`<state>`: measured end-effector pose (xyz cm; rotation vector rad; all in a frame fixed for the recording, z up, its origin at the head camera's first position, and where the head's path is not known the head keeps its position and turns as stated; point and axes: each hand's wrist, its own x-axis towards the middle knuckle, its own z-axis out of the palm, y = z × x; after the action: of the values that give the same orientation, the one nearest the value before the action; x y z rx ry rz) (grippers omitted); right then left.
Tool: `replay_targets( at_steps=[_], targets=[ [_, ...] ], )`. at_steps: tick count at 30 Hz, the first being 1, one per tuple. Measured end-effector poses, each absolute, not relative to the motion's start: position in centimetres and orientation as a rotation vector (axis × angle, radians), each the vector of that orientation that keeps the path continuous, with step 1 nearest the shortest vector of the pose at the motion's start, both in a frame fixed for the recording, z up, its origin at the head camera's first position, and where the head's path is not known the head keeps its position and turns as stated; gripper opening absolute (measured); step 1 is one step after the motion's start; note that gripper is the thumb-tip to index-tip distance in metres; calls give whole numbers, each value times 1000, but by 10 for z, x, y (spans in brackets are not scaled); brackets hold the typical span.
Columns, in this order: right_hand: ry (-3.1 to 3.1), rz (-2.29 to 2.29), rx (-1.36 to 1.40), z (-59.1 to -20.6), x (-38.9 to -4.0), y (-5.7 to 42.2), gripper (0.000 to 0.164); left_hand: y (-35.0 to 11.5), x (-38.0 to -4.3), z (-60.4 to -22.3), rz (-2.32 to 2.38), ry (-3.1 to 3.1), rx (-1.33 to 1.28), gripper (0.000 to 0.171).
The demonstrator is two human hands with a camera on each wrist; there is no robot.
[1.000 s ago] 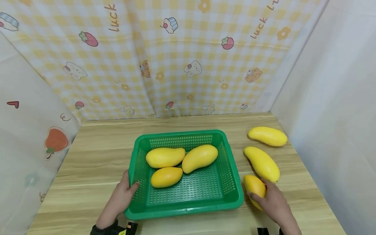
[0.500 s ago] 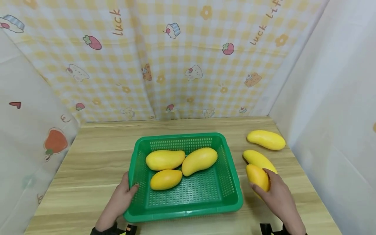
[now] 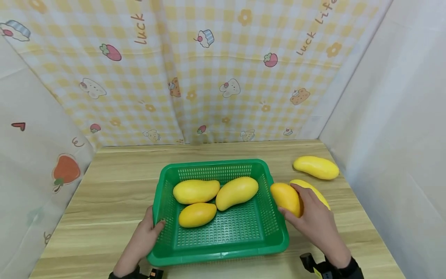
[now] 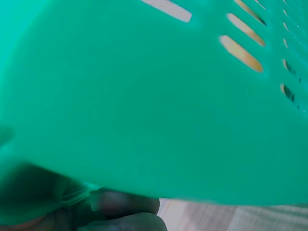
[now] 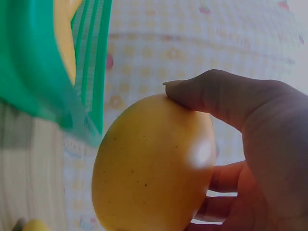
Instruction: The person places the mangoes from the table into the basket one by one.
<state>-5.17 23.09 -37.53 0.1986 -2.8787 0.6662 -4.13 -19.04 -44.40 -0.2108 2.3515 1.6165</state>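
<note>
Green plastic forms the basket [image 3: 223, 255] your left hand [image 3: 146, 234] grips, thumb over its left edge, seemingly to steady it around three mangoes [image 3: 237, 193], while your right hand [image 3: 315, 219], fingers spread to a plump girth, clasps an orange-yellow mango [image 3: 285, 198] just beside its right edge.

The desk [image 3: 118, 182] carries a green basket [image 3: 223, 255]. One yellow mango [image 3: 315, 167] lies at its two o'clock, another mango [image 3: 313, 190] nearer three.
</note>
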Motion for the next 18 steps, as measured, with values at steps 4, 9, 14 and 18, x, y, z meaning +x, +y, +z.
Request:
replay_targets(
  at_steps=[4, 9, 14, 18],
  targets=[
    [-2911, 665, 265, -373, -55, 218, 68, -191, -41, -443, 1627, 2351, -201, 52],
    [-2912, 645, 323, -368, -60, 210, 68, -192, -41, -443, 1627, 2354, -192, 54],
    [-2914, 621, 366, -365, -66, 207, 66, -189, -41, -444, 1630, 2357, -197, 54],
    [-2914, 589, 444, -363, -72, 199, 67, -190, -41, -444, 1615, 2372, -197, 53]
  ],
)
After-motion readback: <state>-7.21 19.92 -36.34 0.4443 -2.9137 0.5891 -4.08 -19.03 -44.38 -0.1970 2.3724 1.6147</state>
